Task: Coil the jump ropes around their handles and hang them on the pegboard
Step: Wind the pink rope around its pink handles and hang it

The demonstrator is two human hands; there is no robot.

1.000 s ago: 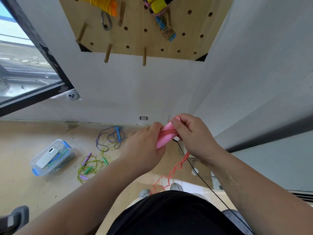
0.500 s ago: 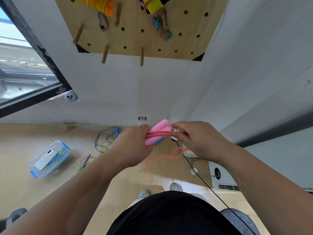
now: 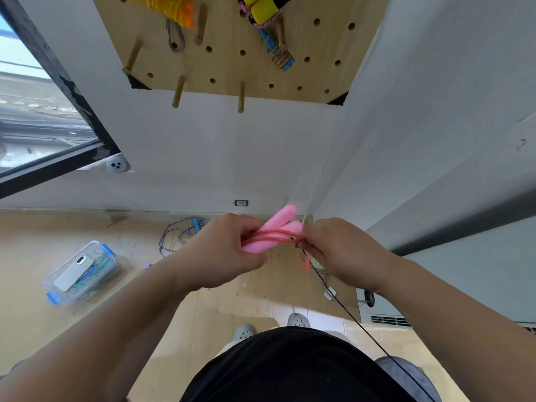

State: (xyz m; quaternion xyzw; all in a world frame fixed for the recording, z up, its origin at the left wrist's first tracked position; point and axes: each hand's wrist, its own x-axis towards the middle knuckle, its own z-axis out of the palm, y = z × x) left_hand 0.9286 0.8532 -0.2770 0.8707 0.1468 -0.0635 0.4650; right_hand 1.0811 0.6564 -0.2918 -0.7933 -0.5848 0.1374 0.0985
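The pink handles (image 3: 282, 223) lie side by side at the centre of the frame, with their tips pointing up and to the right. Several turns of the pink rope (image 3: 272, 236) cross them. The left hand (image 3: 226, 253) grips the lower ends of the handles, with the fingers curled round them. The right hand (image 3: 342, 250) pinches the rope at the right side of the handles. A short loose length hangs below its fingers.

The pegboard (image 3: 232, 68) occupies the top centre. On it hang:
- a coiled yellow rope (image 3: 168, 4);
- a carabiner (image 3: 175, 36);
- a blue-handled bundle (image 3: 278, 52).

Wooden pegs (image 3: 177, 91) project along its lower edge.

A loose rope with a blue handle (image 3: 185, 232) lies on the floor left of the hands. A clear plastic box (image 3: 104, 265) sits at the lower left, with a phone (image 3: 74, 272) on its lid.
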